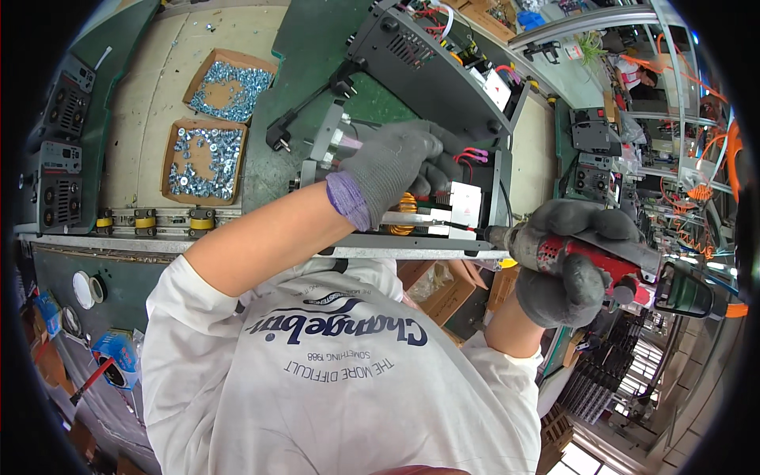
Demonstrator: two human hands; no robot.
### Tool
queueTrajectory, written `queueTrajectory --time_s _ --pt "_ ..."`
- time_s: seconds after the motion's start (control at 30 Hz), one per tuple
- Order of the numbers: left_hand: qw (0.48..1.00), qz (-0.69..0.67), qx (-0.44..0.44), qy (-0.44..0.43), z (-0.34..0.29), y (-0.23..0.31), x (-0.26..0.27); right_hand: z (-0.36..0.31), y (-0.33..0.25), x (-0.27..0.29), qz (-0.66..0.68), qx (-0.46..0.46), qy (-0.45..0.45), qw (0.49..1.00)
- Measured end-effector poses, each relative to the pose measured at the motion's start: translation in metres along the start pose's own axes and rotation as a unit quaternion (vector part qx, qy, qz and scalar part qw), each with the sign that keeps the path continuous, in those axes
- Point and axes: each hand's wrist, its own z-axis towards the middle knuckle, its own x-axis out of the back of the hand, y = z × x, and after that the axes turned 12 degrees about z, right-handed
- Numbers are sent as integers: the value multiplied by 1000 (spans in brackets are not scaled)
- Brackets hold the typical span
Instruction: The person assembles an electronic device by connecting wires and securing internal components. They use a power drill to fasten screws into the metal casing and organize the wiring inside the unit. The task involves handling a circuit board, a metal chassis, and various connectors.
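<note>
Open chassis: it stands on the green work surface in front of the person, its dark side wall toward the right.
Left hand: gloved, over the chassis, fingers curled narrow beside its pink-sleeved wires; whether they grip anything, one cannot tell.
Right hand: gloved, wrapped around a red power driver right of the chassis, the nose pointing toward it.
Inside the chassis: a white plate, with a copper coil just left.
Beyond the chassis: a dark vented casing.
Left of the chassis: a black plug; farther left, two cardboard trays of screws.
</note>
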Motion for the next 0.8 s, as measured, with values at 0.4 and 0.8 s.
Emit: queueTrajectory --time_s 0.4,0.8 --pt "997 49 26 -46 -4 6 -4 -8 -12 -2 14 0 67 998" --pt "997 -23 -55 -59 -1 -3 -2 36 -30 30 116 218 55 968"
